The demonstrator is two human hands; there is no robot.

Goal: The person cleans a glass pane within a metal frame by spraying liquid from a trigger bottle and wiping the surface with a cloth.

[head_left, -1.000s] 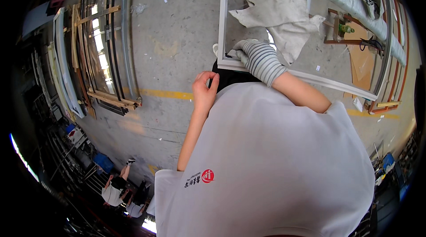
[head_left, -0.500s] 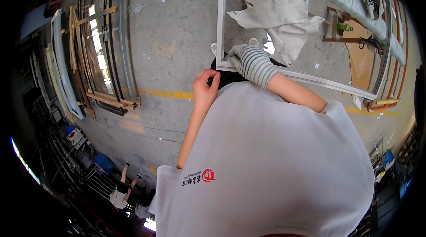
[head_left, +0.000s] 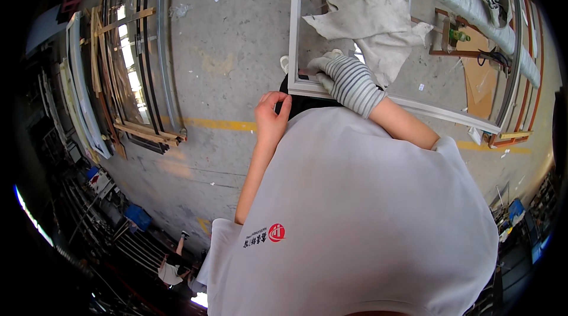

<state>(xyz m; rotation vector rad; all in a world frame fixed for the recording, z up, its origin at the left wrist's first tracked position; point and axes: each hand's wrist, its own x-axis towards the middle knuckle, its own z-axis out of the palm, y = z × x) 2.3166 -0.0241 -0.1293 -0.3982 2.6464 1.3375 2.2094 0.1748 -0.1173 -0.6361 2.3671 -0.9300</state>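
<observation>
My left hand (head_left: 272, 116) is bare and half curled, fingers folded loosely toward the palm, pinching nothing I can make out; it hovers just near of the near left corner of the white window frame (head_left: 294, 44). My right hand (head_left: 322, 66) wears a pale work glove with a grey striped sleeve (head_left: 353, 84) behind it, and it rests on the frame's near rail close to that same corner. Whether its fingers are wrapped around the rail or only laid on it I cannot tell, since the glove hides them. The frame lies flat over the concrete floor (head_left: 225, 62), its glass reaching far and to the right. Through the pane I see a crumpled grey cloth (head_left: 373, 26). Far to the right lies a long silver-wrapped duct (head_left: 455, 2). To my left, more frames (head_left: 127, 67) lean stacked together. A yellow line (head_left: 219, 124) crosses the floor near my left hand.
</observation>
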